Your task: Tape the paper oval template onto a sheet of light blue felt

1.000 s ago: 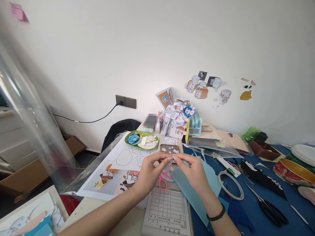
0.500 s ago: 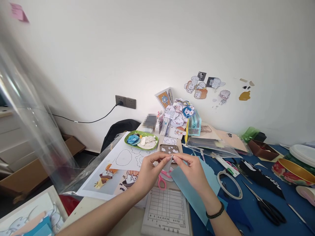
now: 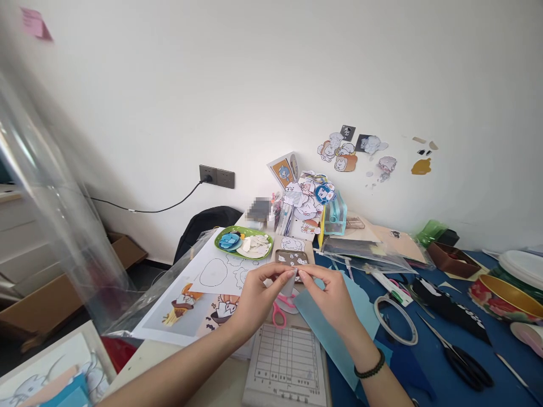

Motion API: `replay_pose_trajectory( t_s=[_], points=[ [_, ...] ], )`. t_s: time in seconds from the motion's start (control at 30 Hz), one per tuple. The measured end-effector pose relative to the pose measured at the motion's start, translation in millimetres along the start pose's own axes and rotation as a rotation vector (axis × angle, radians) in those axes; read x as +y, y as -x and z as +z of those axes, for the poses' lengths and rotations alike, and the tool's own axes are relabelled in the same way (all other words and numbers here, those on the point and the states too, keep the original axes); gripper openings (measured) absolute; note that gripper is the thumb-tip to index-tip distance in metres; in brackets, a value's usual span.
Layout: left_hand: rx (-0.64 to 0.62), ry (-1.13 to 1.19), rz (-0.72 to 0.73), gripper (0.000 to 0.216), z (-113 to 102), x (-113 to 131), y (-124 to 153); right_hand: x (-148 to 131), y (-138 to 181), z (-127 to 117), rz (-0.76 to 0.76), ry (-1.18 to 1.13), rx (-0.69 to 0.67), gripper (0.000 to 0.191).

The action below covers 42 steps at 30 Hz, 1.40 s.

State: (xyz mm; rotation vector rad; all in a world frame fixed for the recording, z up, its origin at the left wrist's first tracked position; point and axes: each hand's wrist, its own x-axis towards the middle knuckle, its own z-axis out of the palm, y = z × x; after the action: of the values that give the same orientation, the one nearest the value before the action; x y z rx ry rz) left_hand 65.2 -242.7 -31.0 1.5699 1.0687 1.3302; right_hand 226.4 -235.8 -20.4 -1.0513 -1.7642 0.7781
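My left hand [image 3: 261, 291] and my right hand [image 3: 331, 291] meet fingertip to fingertip over the middle of the table. Both pinch the top of a small pale piece of paper [image 3: 291, 288], which hangs down between them; its exact shape is partly covered by fingers. Beneath it are pink-handled scissors [image 3: 279, 317]. Just behind the fingertips lies a small brown tray [image 3: 292, 254] with little white cutouts in it. Light blue paper [image 3: 326, 333] lies under my right wrist, and a printed form pad [image 3: 286, 362] lies nearer to me.
A green dish [image 3: 244, 230] holds blue and white paper pieces. Printed drawing sheets [image 3: 169, 308] spread to the left. On the right are black scissors [image 3: 462, 362], a tape roll [image 3: 395, 320] and a floral tin [image 3: 507, 299]. Clear plastic film [image 3: 63, 186] stands at far left.
Both hands keep almost the same pinch, with only a tiny shift at the fingertips. The view has moved very slightly.
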Motion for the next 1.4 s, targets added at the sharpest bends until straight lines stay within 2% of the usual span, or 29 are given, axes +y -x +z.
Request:
replay_pose_trajectory(
  t_s=[0.33,0.57,0.67,0.93,1.2,1.3,1.4],
  points=[
    [-0.008,-0.006,0.000,0.022,0.3,2.8,1.2,0.6,-1.3,-0.9,0.026,-0.097,-0.036,0.025],
    [-0.004,0.075,-0.043,0.024,0.6,0.9,0.3,7.4,-4.9,-4.4,0.118,-0.190,-0.047,0.030],
    [-0.011,0.110,-0.077,0.028,0.4,-1.2,0.3,9.6,-6.1,-4.0,0.141,-0.215,-0.079,0.022],
    [0.027,0.031,-0.069,0.025,-1.3,1.3,-0.3,5.1,-4.9,-2.6,0.169,-0.184,-0.039,0.021],
    [-0.013,-0.072,-0.029,0.019,0.9,4.1,0.4,9.1,-4.7,-3.1,0.262,-0.322,0.108,0.031],
    [-0.031,-0.090,-0.019,0.014,0.8,4.8,1.3,8.9,-4.4,-2.1,0.254,-0.327,0.088,0.029],
    [-0.048,-0.048,-0.035,0.023,0.2,2.8,1.2,7.4,-4.4,-3.0,0.224,-0.339,0.043,0.025]
  ],
)
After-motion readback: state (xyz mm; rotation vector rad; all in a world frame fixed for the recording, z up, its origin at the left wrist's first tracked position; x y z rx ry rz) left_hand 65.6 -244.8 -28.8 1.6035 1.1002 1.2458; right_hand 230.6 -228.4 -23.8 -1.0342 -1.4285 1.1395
